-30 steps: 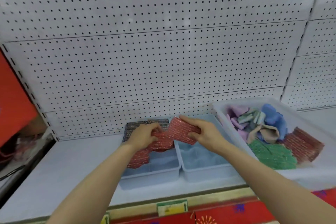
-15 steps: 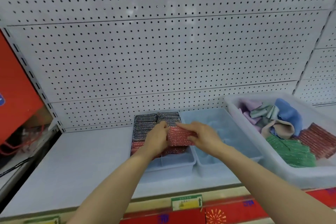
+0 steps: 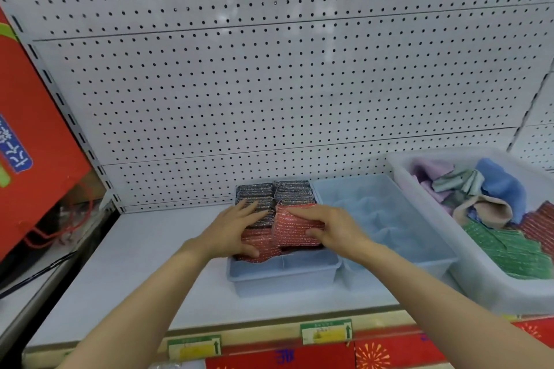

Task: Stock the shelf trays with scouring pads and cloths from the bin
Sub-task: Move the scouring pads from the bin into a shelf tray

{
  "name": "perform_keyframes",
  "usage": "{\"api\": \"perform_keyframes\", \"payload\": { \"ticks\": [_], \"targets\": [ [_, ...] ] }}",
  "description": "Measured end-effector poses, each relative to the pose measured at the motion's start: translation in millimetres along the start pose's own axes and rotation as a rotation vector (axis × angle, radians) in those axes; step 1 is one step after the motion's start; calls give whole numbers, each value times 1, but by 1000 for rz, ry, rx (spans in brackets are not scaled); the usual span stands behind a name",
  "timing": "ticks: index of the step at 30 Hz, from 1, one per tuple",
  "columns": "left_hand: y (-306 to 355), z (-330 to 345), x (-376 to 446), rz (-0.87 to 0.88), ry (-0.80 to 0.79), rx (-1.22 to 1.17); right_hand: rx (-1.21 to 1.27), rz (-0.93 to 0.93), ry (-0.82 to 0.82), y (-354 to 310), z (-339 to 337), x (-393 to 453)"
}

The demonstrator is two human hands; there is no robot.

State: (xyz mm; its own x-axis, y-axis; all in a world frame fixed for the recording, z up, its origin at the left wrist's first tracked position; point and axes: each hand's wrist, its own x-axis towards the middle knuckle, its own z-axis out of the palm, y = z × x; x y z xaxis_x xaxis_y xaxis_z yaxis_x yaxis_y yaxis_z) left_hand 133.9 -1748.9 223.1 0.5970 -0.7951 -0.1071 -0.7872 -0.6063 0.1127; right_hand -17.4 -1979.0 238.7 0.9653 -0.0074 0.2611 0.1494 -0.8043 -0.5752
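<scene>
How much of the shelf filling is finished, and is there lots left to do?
Partly done. The left tray has dark pads at the back and red pads in front. In hand: the right hand grips a red pad over that tray while the left hand rests on the stacks. Left: the right tray looks empty, and the bin holds green pads and cloths.

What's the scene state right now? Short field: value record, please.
left tray: dark pads at back, red pads in front, front cells bare
right tray: no stock visible
bin: cloths, green pads, red pads at far right
left hand: fingers spread flat on the pads
right hand: grips the red pads
shelf: white, pegboard behind
</scene>
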Motion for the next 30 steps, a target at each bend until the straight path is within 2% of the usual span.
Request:
{"api": "perform_keyframes", "payload": {
  "ticks": [2, 8, 10, 13, 15, 16, 18, 20, 24, 27, 30],
  "targets": [
    [-7, 10, -4, -38, -54, -32, -3, 5, 0, 0, 4, 2],
    [-8, 25, -7, -45, -49, -113, -2, -4, -24, 1, 17, 5],
    [-8, 16, -9, -54, -59, -290, -13, -25, -33, -5, 25, 9],
    [-2, -4, -22, -157, 100, -769, -55, -93, -37, -21, 39, 18],
    [4, -14, -34, -155, 173, -943, -61, -116, -35, -31, 50, 25],
    [8, -16, -41, -121, 160, -905, -66, -121, -37, -34, 56, 28],
    [15, -11, -47, -40, 111, -573, -67, -122, -31, -38, 68, 32],
    [18, 3, -46, -18, 130, -309, -34, -97, -19, -38, 77, 34],
    [21, 22, -41, -81, 255, -265, 86, -37, 21, -41, 82, 30],
    [20, 25, -42, -68, 331, -273, 67, -26, 80, -33, 78, 21],
    [17, 15, -40, -69, 298, -284, 39, 50, 113, -22, 74, 13]
  ]
}}
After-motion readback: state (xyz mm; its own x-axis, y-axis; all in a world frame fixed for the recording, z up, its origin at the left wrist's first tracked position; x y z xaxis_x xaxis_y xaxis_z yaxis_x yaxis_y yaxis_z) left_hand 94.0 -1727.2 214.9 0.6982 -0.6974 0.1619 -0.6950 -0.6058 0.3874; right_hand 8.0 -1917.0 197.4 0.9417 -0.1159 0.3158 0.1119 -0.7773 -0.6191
